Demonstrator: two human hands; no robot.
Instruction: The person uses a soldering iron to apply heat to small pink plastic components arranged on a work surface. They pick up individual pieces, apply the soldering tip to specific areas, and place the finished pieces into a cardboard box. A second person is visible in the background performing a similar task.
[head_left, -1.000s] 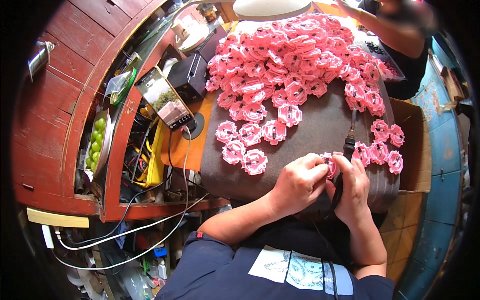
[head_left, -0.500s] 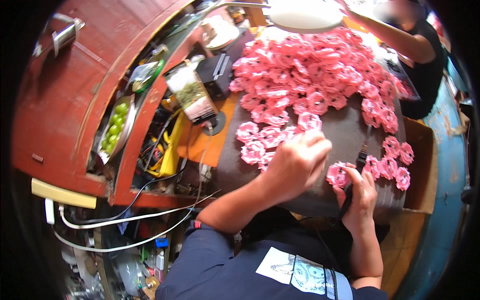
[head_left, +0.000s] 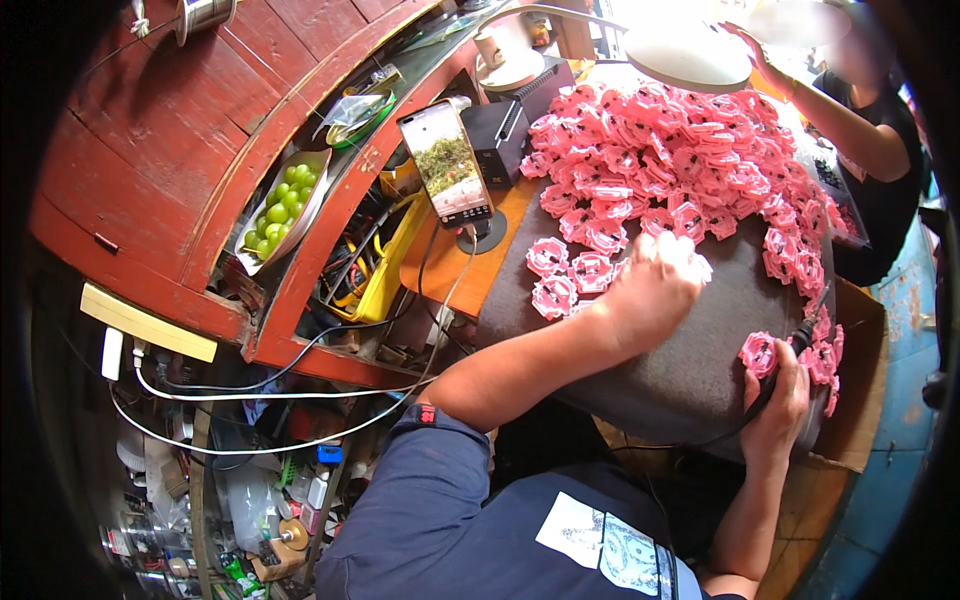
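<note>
Over the dark work surface [head_left: 690, 335], my left hand [head_left: 655, 290] has its fingers curled together beside the pile of pink flower-shaped pieces [head_left: 650, 150]. Bits of pink show by its fingertips, but what it grips is hidden. At the right edge of the surface, my right hand [head_left: 782, 415] is closed round the black handle of a soldering iron [head_left: 803, 337], tip pointing away from me. One pink piece [head_left: 759, 353] sits at that hand's thumb tip. Left of my left forearm lie a few loose pink pieces [head_left: 553, 297]. More pink pieces [head_left: 822, 360] lie just beyond the iron.
A phone [head_left: 446, 165] stands on a round base at the left, near a black box [head_left: 496, 143]. A white lamp [head_left: 688, 52] overhangs the pile. Green grapes [head_left: 280, 212] fill a tray on the red cabinet [head_left: 190, 130]. Another person's arm [head_left: 840, 120] reaches in at far right.
My left hand has moved away from the loose pieces on the left, toward the right. My right hand, with iron and pink piece, has moved right to the nearby cluster. The view has shifted.
</note>
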